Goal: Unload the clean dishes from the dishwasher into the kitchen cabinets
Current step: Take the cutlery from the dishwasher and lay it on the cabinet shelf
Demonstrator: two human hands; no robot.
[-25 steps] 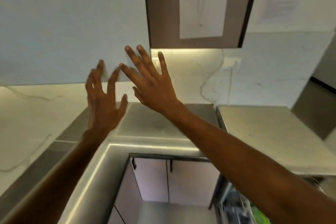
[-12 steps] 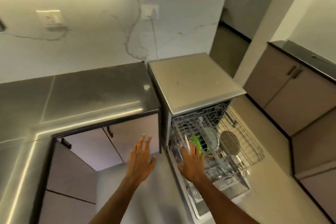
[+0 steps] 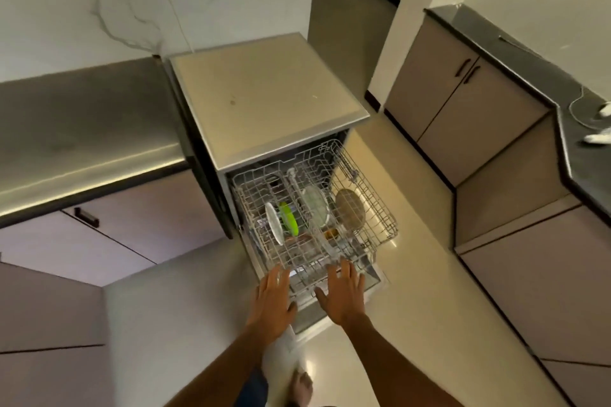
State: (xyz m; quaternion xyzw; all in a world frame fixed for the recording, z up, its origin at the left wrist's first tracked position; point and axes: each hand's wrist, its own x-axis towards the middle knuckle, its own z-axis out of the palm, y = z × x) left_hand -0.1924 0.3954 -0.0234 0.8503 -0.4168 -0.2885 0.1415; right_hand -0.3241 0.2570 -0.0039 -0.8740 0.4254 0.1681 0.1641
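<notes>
A pulled-out white wire dishwasher rack (image 3: pixel 370 195) carries a white plate (image 3: pixel 273 222), a lime-green plate (image 3: pixel 288 219), a pale round dish (image 3: pixel 314 203) and a tan round dish (image 3: pixel 349 210), all on edge.

Wire rack (image 3: pixel 370 205), brushed-steel counter (image 3: pixel 82 122)

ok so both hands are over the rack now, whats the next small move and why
Probably lower the left hand onto the white plate standing on edge beside the green plate and grip its rim. Both hands, the right hand too, hover open and hold nothing over the rack, and that plate stands nearest.
</notes>
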